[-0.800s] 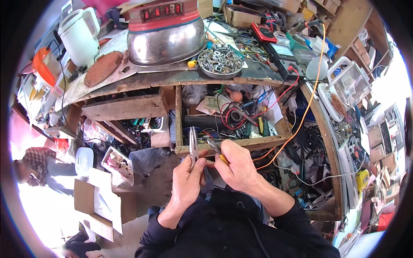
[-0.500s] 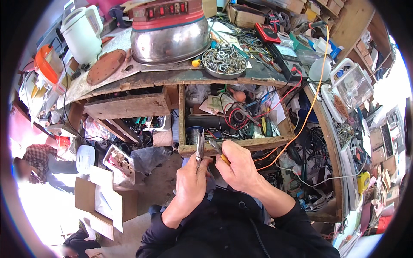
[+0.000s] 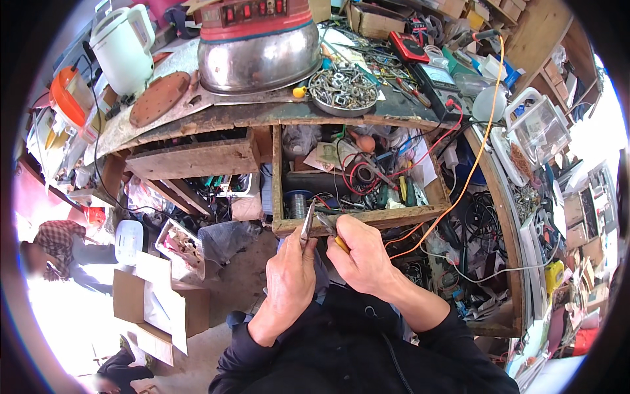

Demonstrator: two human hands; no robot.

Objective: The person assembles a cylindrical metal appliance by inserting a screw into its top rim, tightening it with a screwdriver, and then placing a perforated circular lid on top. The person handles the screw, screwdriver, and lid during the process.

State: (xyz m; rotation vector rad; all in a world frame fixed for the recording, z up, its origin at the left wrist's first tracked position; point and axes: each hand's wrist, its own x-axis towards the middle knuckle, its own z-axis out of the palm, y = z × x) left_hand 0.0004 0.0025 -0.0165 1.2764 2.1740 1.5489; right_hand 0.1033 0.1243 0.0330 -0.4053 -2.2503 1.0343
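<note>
My left hand (image 3: 289,276) is closed round a slim, pointed silver metal tool (image 3: 306,224), its tip pointing up toward the open drawer; its exact kind is unclear. Close beside it, my right hand (image 3: 358,253) grips pliers with yellow handles (image 3: 342,244) and grey jaws (image 3: 325,222). The jaws angle up and left, toward the silver tool. Whether anything small sits between the two tools cannot be made out. Both hands are in front of the wooden drawer (image 3: 367,220), which contains a spool of wire (image 3: 298,205), coiled red leads (image 3: 362,176) and several hand tools.
On the bench above stand a round metal appliance (image 3: 256,62), a dish of metal hardware (image 3: 344,108) and a red multimeter (image 3: 408,47). An orange cable (image 3: 474,167) hangs at the right. Lower left are a cardboard box (image 3: 195,308) and another person (image 3: 59,246).
The silver tool in my left hand now leans more to the right, and the pliers' jaws sit slightly lower. More of the wire spool shows. Both hands keep their grips.
</note>
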